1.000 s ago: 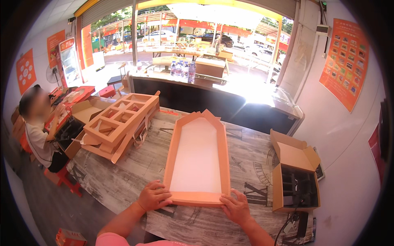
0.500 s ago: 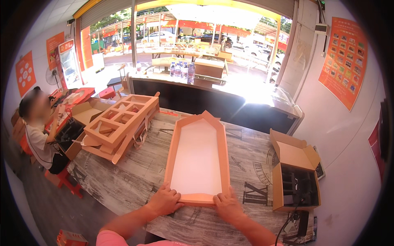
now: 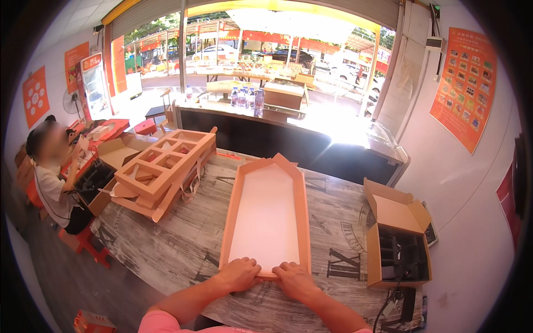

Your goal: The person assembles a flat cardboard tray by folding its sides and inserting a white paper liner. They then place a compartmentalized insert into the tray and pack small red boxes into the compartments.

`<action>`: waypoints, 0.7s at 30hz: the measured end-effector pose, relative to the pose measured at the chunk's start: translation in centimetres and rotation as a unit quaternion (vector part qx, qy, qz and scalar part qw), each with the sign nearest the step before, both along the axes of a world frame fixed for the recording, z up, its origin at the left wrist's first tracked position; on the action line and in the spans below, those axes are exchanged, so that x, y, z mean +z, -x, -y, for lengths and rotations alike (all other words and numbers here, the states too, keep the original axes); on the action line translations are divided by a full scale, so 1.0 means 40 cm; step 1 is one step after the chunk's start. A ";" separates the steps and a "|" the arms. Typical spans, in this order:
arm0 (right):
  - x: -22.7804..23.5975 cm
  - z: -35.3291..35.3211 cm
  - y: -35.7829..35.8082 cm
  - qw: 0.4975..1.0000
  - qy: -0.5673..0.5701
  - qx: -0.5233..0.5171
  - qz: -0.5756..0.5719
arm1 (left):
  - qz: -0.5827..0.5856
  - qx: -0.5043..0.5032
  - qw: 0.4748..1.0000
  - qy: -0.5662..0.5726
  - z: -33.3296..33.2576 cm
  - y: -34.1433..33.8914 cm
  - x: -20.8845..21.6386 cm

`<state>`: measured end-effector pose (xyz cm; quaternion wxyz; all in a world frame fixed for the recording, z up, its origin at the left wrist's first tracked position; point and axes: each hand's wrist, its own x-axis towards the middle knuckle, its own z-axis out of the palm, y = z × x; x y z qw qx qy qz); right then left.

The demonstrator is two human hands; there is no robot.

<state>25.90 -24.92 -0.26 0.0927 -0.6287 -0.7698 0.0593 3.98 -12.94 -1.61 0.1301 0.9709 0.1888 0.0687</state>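
A long shallow cardboard tray (image 3: 303, 216) lies on the table in front of me, its floor white and its walls orange-brown. The far end rises to a pointed flap. My left hand (image 3: 240, 273) is closed over the near wall, fingers curled over its edge at the left of centre. Just right of it, my right hand (image 3: 294, 279) grips the same wall, fingers likewise bent over the rim. Only a short stretch of that wall shows between the hands. The thumbs are mostly hidden.
Stacked cardboard trays with window cut-outs (image 3: 161, 166) lie at the left of the wood-patterned table (image 3: 183, 238). An open box with black contents (image 3: 398, 252) stands at the right. A seated person (image 3: 53, 177) is at the far left. Bottles (image 3: 247, 99) stand on the counter beyond.
My hands have slid inward along the near wall from its two corners and are now close together. The tray has stayed nearly in place.
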 end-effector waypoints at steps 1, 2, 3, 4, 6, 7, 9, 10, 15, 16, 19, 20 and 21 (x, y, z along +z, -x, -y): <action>-0.003 -0.004 0.000 1.000 0.026 0.010 -0.005 | -0.007 -0.009 1.000 0.017 -0.004 0.001 -0.005; 0.000 -0.006 0.003 0.999 0.028 0.007 -0.012 | -0.004 -0.007 1.000 0.017 -0.006 0.004 -0.007; 0.005 -0.006 0.005 0.999 0.032 0.003 -0.018 | 0.000 -0.005 1.000 0.018 -0.004 0.004 0.002; 0.011 -0.007 0.007 0.999 0.035 0.000 -0.025 | 0.003 -0.003 1.000 0.018 -0.002 0.003 0.010; 0.022 -0.011 0.010 0.998 0.061 -0.009 -0.033 | -0.006 0.012 0.999 0.047 0.000 -0.001 0.020; 0.024 -0.010 0.010 0.996 0.077 -0.014 -0.036 | -0.010 0.019 0.998 0.064 0.004 -0.003 0.023; 0.015 -0.012 0.002 0.998 0.062 0.000 -0.028 | -0.001 0.027 0.998 0.049 0.008 -0.001 0.031; 0.012 -0.011 -0.001 0.998 0.054 0.007 -0.024 | 0.002 0.030 0.999 0.042 0.010 0.000 0.031; 0.029 -0.003 -0.014 0.997 0.076 -0.008 0.009 | -0.021 0.074 0.997 0.033 0.006 0.023 0.029; 0.027 0.000 -0.023 0.996 0.080 -0.010 0.026 | -0.029 0.087 0.995 0.029 0.005 0.032 0.038; 0.027 0.015 -0.038 0.992 0.049 -0.008 0.117 | -0.027 0.107 0.994 0.010 0.002 0.058 0.050; 0.027 0.018 -0.040 0.992 0.047 -0.002 0.119 | -0.028 0.102 0.994 0.010 -0.001 0.062 0.049; 0.024 0.023 -0.038 0.992 0.047 0.006 0.120 | -0.029 0.099 0.995 0.012 0.001 0.069 0.045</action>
